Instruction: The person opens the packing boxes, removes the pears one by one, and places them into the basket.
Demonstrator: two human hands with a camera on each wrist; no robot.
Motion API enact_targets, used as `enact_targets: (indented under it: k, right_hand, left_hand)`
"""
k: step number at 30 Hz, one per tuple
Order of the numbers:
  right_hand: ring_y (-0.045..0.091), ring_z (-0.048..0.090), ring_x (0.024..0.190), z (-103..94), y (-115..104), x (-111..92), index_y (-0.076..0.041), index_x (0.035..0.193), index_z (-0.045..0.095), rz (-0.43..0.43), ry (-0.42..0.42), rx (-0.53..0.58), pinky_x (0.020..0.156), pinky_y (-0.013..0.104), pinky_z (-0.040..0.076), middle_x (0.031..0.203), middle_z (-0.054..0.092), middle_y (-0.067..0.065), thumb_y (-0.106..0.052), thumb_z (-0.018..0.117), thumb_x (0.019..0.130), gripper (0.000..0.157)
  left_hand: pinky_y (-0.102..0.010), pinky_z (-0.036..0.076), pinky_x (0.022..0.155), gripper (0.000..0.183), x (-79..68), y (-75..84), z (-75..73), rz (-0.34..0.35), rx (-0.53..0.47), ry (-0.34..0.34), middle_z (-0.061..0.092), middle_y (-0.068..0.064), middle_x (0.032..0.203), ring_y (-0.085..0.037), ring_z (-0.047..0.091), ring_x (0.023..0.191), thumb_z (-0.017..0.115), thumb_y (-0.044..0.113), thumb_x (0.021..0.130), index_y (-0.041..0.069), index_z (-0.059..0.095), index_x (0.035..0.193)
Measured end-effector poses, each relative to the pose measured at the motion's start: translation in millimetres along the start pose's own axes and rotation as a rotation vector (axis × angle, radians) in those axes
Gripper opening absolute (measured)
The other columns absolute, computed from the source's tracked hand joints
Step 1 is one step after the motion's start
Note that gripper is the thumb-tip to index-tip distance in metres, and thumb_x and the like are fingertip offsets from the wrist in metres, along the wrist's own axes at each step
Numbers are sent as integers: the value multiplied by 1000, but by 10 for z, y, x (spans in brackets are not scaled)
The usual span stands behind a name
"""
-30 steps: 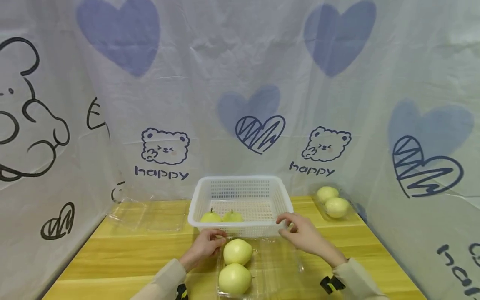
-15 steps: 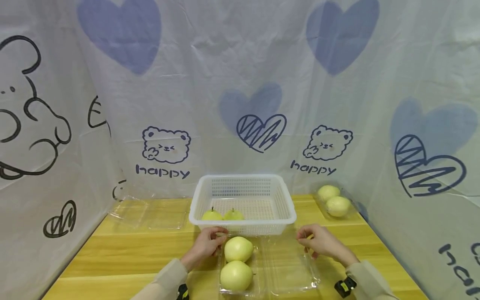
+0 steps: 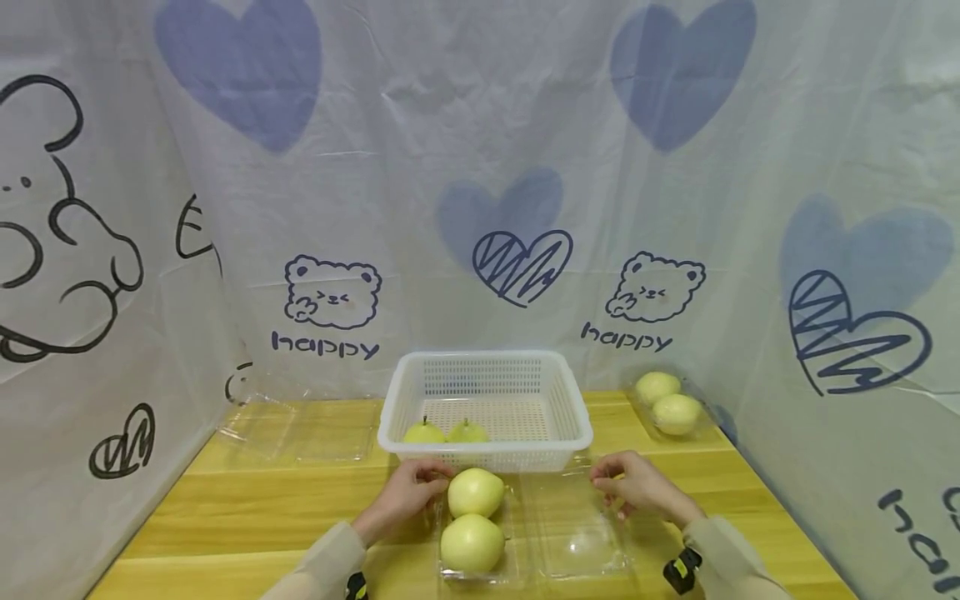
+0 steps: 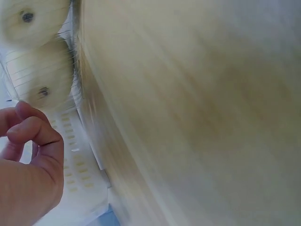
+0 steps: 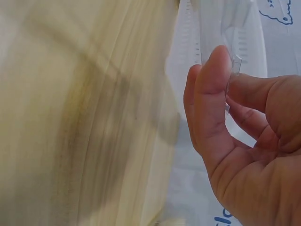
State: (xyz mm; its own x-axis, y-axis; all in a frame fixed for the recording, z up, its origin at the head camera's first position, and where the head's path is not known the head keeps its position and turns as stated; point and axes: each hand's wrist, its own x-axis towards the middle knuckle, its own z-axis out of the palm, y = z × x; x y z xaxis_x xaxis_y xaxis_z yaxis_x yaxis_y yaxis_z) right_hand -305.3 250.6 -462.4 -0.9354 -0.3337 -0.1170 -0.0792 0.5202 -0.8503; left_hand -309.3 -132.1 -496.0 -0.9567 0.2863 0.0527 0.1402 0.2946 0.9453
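Two pale yellow-green pears (image 3: pixel 472 543) sit one behind the other in the left half of an opened clear plastic box (image 3: pixel 517 542). Its lid (image 3: pixel 573 525) lies spread out to the right. My left hand (image 3: pixel 403 498) pinches the box's far left edge beside the farther pear (image 3: pixel 476 492); in the left wrist view, thumb and forefinger meet at the thin plastic rim. On the other side, my right hand (image 3: pixel 641 486) holds the lid's far right part. The right wrist view shows clear plastic (image 5: pixel 221 28) between its thumb and fingers.
Just behind the box stands a white perforated basket (image 3: pixel 483 448) with two pears (image 3: pixel 467 431) inside. A packed box of two pears (image 3: pixel 675 414) is at the back right. Another opened clear box (image 3: pixel 333 429) lies at the back left. Printed cloth walls (image 3: pixel 480 125) enclose the table.
My right hand has moved from by the basket's front right corner rightward and nearer, onto the lid, which now lies farther right. The boxed pears have shifted slightly away; my left hand stays at the edge.
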Motion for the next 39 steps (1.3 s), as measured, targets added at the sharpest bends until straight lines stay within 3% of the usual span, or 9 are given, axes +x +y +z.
enact_targets:
  k: [5,11,16,20,23,26,29,34,39]
  right_hand:
    - [19,61,69,5,25,37,4,108,63,12,11,-2,50,34,53,96,62,16,-9,61,95,18]
    - [22,63,79,34,25,73,0,110,64,13,105,-82,55,37,55,110,64,13,-13,62,95,20]
    - [24,66,88,58,-29,100,-3,109,65,1,229,-131,59,35,55,117,64,15,-17,64,95,20]
    - [28,66,95,61,-74,134,-1,120,58,-7,316,-153,63,36,56,116,63,17,-22,64,95,33]
    - [32,66,97,55,-119,174,1,131,50,-31,362,-196,71,39,57,122,60,23,-26,66,94,49]
    - [36,63,104,54,-168,210,-1,136,49,-88,382,-275,84,46,55,130,55,25,-30,68,92,56]
    - [39,58,111,72,-198,236,-3,132,55,-169,397,-357,91,51,51,133,54,24,-31,70,90,53]
    - [43,52,120,121,-244,267,-5,121,65,-278,406,-484,99,58,44,132,53,26,-30,73,88,42]
    - [45,52,119,179,-284,298,-6,110,71,-356,401,-572,101,60,41,130,55,26,-27,75,86,32]
  left_hand:
    - [-26,44,54,21,-24,32,-29,37,75,-15,64,-9,84,-15,52,66,61,9,95,1,69,113]
    - [-24,47,60,15,-59,83,-59,157,378,24,68,1,86,-9,55,72,63,13,93,11,72,105]
    - [-22,46,60,14,-93,168,-40,293,535,37,66,5,82,-3,53,67,64,13,93,9,73,103]
    - [-19,45,59,12,-126,251,1,396,626,-11,64,7,82,0,50,66,66,19,93,11,74,99]
    - [-19,47,62,20,-189,342,42,443,694,-80,65,5,87,-3,54,72,65,30,94,14,73,102]
    - [-20,48,67,34,-266,424,84,476,801,-138,65,2,95,-6,57,79,63,45,93,15,73,106]
    - [-21,47,68,47,-332,486,130,497,919,-186,64,2,97,-6,54,79,60,58,90,17,72,110]
    - [-24,48,67,52,-411,552,225,574,1084,-181,65,3,89,-7,55,75,60,65,86,19,73,108]
    - [-26,48,66,51,-486,597,306,563,1185,-186,66,2,83,-10,58,72,59,66,85,21,70,108]
